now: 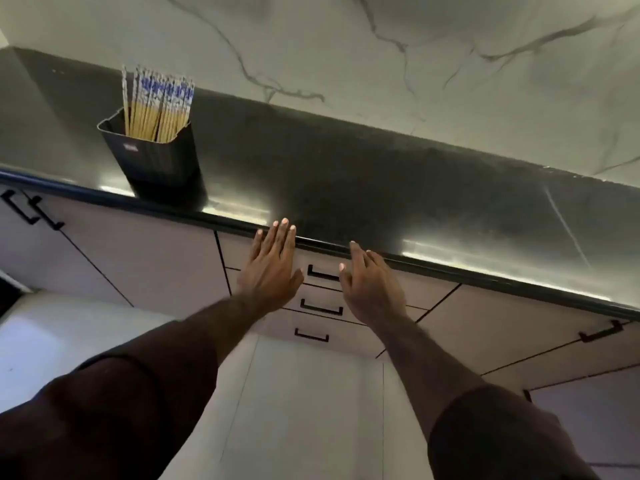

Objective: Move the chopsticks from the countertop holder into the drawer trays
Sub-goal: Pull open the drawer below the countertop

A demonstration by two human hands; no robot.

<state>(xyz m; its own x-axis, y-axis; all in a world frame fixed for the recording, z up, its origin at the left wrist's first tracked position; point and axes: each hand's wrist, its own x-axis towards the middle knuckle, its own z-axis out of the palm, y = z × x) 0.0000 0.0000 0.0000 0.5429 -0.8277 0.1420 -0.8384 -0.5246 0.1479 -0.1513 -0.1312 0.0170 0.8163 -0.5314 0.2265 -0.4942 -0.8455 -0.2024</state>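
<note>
A black ribbed holder stands near the front edge of the dark countertop, on the left. Several wooden chopsticks with blue-and-white tops stand upright in it. Below the counter edge is a stack of three closed drawers; the top drawer's black handle shows between my hands. My left hand is flat with fingers spread, its tips at the counter edge. My right hand hangs beside it, fingers apart, just right of that handle. Neither hand holds anything. The drawer trays are hidden.
Pale cabinet doors with black handles flank the drawers, another handle at the right. A marble-pattern wall rises behind the counter. Light floor tiles lie below.
</note>
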